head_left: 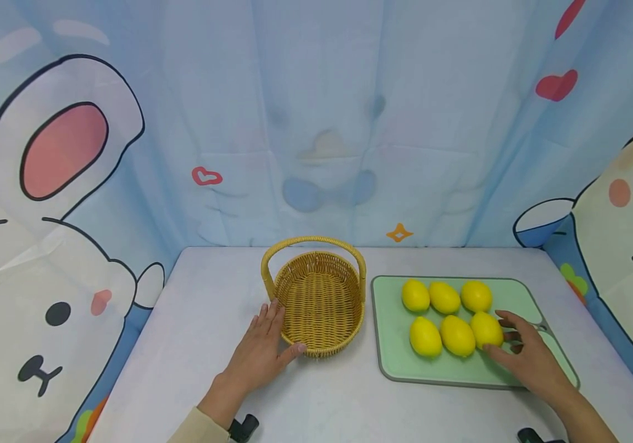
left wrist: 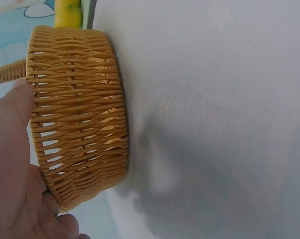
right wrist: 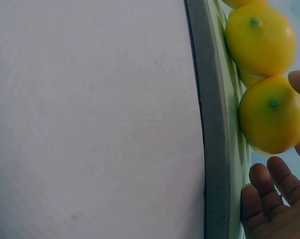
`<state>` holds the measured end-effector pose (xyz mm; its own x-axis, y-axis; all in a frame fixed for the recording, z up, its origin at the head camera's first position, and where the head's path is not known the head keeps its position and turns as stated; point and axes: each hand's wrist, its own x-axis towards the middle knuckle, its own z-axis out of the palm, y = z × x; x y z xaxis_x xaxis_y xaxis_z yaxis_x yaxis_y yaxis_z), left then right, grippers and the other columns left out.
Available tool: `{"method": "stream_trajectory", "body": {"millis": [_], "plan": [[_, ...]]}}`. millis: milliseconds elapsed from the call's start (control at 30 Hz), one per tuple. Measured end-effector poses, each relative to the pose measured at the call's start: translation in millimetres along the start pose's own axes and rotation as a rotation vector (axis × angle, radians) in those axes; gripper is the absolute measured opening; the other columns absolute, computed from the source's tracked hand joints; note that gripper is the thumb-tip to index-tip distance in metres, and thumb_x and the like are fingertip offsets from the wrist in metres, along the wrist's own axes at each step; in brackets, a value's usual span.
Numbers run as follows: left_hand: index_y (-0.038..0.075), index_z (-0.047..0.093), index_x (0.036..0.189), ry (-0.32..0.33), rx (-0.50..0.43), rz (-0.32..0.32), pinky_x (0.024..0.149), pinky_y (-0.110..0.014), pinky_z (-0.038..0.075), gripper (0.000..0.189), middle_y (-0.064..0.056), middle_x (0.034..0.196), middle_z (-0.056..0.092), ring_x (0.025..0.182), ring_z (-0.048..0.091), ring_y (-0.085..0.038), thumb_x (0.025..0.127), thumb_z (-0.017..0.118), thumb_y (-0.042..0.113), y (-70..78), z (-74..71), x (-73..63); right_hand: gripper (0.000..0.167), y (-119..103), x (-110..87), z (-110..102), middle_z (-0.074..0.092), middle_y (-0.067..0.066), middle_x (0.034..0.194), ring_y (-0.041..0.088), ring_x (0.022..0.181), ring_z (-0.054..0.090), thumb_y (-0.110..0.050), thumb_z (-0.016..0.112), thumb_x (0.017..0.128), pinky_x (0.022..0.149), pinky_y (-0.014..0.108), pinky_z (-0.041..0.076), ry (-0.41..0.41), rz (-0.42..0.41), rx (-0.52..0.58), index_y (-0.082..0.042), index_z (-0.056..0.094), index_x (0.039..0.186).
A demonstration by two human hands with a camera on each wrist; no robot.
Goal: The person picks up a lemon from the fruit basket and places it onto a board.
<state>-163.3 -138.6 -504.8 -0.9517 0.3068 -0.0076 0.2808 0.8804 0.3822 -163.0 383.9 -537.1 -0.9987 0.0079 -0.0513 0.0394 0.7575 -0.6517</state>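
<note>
A woven yellow basket [head_left: 321, 301] with an arched handle stands on the table. My left hand [head_left: 258, 351] rests against its left front rim, fingers extended and thumb at the front edge. From the left wrist, the thumb [left wrist: 19, 99] touches the basket's rim near the handle. To the right, several yellow lemons [head_left: 425, 337] lie in two rows on a pale green tray [head_left: 396, 364]. My right hand [head_left: 532, 360] holds the front-right lemon [head_left: 486, 330] between thumb and fingers; in the right wrist view this lemon [right wrist: 271, 117] sits low beside its neighbour, the other fingers spread below.
The tray has a raised grey rim [right wrist: 214, 124] along its edge. A white cloth covers the table [head_left: 327, 400]. Behind the table hangs a blue curtain [head_left: 316, 123] with cartoon animals. Dark wrist devices show at the lower edge of the head view.
</note>
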Motion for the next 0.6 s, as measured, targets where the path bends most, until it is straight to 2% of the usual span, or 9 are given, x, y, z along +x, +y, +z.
{"method": "stream_trajectory", "body": {"millis": [200,333,400,467,500,567,600], "plan": [[-0.001,0.027,0.166,0.005,0.013,0.011,0.132,-0.056,0.019,0.095,-0.019,0.176,0.015,0.163,0.012,-0.04,0.104,0.053,0.065,1.7,-1.0,2.4,0.088,0,-0.8,-2,0.043,0.037,0.149,0.048,0.121,0.053,-0.042,0.07,0.103,0.073,0.015,0.042,0.019,-0.005,0.015,0.006,0.026,0.162],[0.0,0.026,0.166,0.013,0.007,0.007,0.132,-0.058,0.016,0.094,-0.018,0.176,0.016,0.164,0.011,-0.04,0.103,0.055,0.064,1.5,-2.1,2.5,0.082,-4,-3.2,-1,0.044,0.036,0.149,0.048,0.121,0.052,-0.039,0.068,0.104,0.074,0.017,0.042,0.104,-0.055,-0.005,0.006,0.03,0.16],[0.001,0.026,0.166,0.019,0.01,0.005,0.132,-0.06,0.015,0.093,-0.018,0.176,0.016,0.164,0.011,-0.039,0.104,0.055,0.064,0.9,-2.1,1.6,0.079,-7,-4.2,-2,0.043,0.036,0.149,0.05,0.122,0.05,-0.038,0.066,0.105,0.083,0.028,0.047,0.162,-0.082,-0.03,0.006,0.03,0.161],[0.002,0.029,0.166,0.042,0.019,0.004,0.131,-0.062,0.015,0.091,-0.017,0.175,0.019,0.163,0.013,-0.039,0.104,0.056,0.063,0.4,-2.1,-0.7,0.077,-12,-4.9,-4,0.039,0.037,0.152,0.053,0.126,0.045,-0.036,0.064,0.106,0.093,0.046,0.048,0.22,-0.113,-0.063,0.004,0.029,0.162],[0.003,0.032,0.165,0.061,0.024,0.001,0.13,-0.063,0.016,0.088,-0.017,0.175,0.022,0.163,0.014,-0.04,0.104,0.056,0.062,-0.1,-2.1,-2.5,0.077,-14,-4.7,-6,0.037,0.038,0.154,0.055,0.129,0.042,-0.036,0.063,0.107,0.099,0.057,0.046,0.245,-0.131,-0.079,0.003,0.028,0.163],[0.004,0.039,0.163,0.115,0.031,-0.016,0.13,-0.064,0.017,0.081,-0.018,0.172,0.029,0.162,0.019,-0.04,0.105,0.056,0.059,-2.0,-2.1,-7.6,0.076,-18,-3.7,-10,0.032,0.039,0.157,0.059,0.133,0.035,-0.035,0.062,0.107,0.106,0.077,0.033,0.289,-0.17,-0.121,0.001,0.027,0.163],[0.005,0.043,0.161,0.15,0.036,-0.03,0.129,-0.064,0.019,0.078,-0.018,0.171,0.032,0.161,0.021,-0.041,0.105,0.057,0.057,-3.8,-2.2,-10.5,0.076,-19,-2.6,-12,0.029,0.039,0.159,0.061,0.135,0.032,-0.035,0.062,0.107,0.11,0.081,0.026,0.308,-0.189,-0.153,0.001,0.027,0.164]]}}
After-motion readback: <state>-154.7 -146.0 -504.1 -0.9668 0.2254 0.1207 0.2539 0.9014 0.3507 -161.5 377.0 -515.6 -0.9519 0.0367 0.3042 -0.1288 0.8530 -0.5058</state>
